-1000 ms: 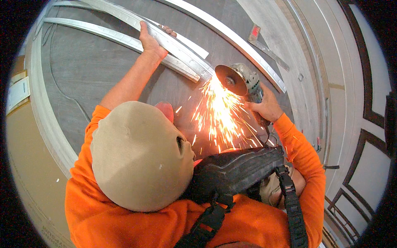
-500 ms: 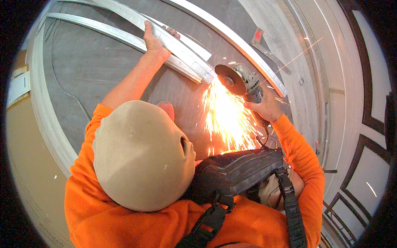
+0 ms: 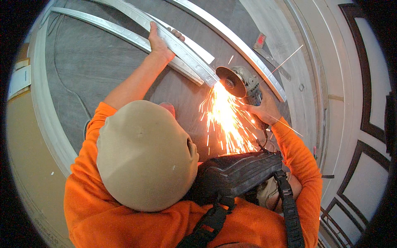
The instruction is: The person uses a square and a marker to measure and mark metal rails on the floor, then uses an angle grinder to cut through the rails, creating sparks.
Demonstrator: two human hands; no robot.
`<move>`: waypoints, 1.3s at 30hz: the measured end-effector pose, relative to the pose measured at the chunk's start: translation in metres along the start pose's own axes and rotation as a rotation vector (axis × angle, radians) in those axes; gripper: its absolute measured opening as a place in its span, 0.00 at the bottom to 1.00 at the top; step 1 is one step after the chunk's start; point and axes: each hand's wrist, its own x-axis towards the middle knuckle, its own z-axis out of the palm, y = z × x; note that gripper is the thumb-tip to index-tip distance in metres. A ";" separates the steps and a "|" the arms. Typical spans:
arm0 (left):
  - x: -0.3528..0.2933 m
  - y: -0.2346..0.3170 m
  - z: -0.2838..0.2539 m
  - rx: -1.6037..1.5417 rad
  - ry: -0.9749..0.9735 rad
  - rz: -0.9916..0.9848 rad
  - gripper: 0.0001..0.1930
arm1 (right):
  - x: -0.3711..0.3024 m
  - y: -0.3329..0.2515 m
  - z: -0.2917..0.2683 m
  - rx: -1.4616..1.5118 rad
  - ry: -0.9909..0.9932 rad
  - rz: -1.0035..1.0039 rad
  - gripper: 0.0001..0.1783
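Note:
A long pale metal channel (image 3: 188,56) runs from the upper left to the middle of the view. My left hand (image 3: 162,46) is closed around it, thumb on the near side and fingers on the far side. At the channel's near end is the disc (image 3: 230,82) of an angle grinder (image 3: 251,89), touching or almost touching the metal. My right hand (image 3: 266,108) grips the grinder's body, its fingers partly hidden behind the tool. Bright sparks (image 3: 225,118) pour from the disc down toward a black bag (image 3: 237,173).
More metal channels lie on the grey floor, one (image 3: 111,31) left of the held piece and one (image 3: 235,35) right. A square (image 3: 271,60) with a red part rests beyond the grinder. A cord (image 3: 62,78) trails at the left. Dark-framed panels (image 3: 368,70) stand far right.
The spray of sparks looks thinner and less spread. Both hands keep their holds on the channel and the grinder. The whole scene has shifted slightly in view.

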 end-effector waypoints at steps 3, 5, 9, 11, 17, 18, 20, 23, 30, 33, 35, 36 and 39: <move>0.000 0.001 -0.002 -0.017 -0.004 -0.017 0.34 | 0.000 -0.004 0.001 0.030 -0.015 0.018 0.48; 0.001 -0.001 -0.001 0.011 0.008 0.007 0.34 | 0.003 0.004 0.001 0.045 -0.017 -0.005 0.47; 0.001 0.000 -0.003 -0.012 -0.022 -0.011 0.34 | 0.003 -0.009 0.001 0.049 -0.026 0.048 0.46; 0.002 0.000 -0.004 -0.034 -0.037 -0.020 0.34 | 0.002 -0.011 -0.001 0.014 -0.032 0.053 0.45; 0.002 0.001 -0.005 -0.033 -0.079 -0.002 0.33 | 0.003 -0.008 0.000 -0.012 -0.013 -0.011 0.46; 0.001 0.002 -0.004 -0.035 -0.085 -0.001 0.33 | 0.003 -0.010 -0.001 -0.018 -0.024 0.003 0.46; 0.000 0.002 -0.002 -0.028 -0.076 0.002 0.33 | 0.002 -0.012 -0.003 -0.023 -0.032 0.017 0.45; -0.001 0.002 -0.003 -0.028 -0.076 0.002 0.32 | 0.001 -0.016 -0.002 -0.018 -0.030 0.018 0.44; 0.007 -0.005 -0.010 -0.022 -0.042 -0.049 0.29 | -0.009 0.002 -0.005 0.072 0.043 0.093 0.43; 0.047 -0.010 -0.042 0.289 -0.104 -0.033 0.26 | -0.013 0.017 -0.008 -0.055 0.150 0.038 0.43; 0.059 -0.010 -0.052 0.451 -0.084 -0.135 0.31 | -0.016 0.028 -0.011 0.009 0.155 0.066 0.41; 0.062 -0.008 -0.050 0.589 -0.086 -0.169 0.31 | -0.019 0.021 -0.015 0.073 0.164 0.119 0.39; 0.075 -0.001 -0.047 0.925 -0.090 -0.332 0.32 | -0.031 0.048 -0.015 0.168 0.214 0.224 0.37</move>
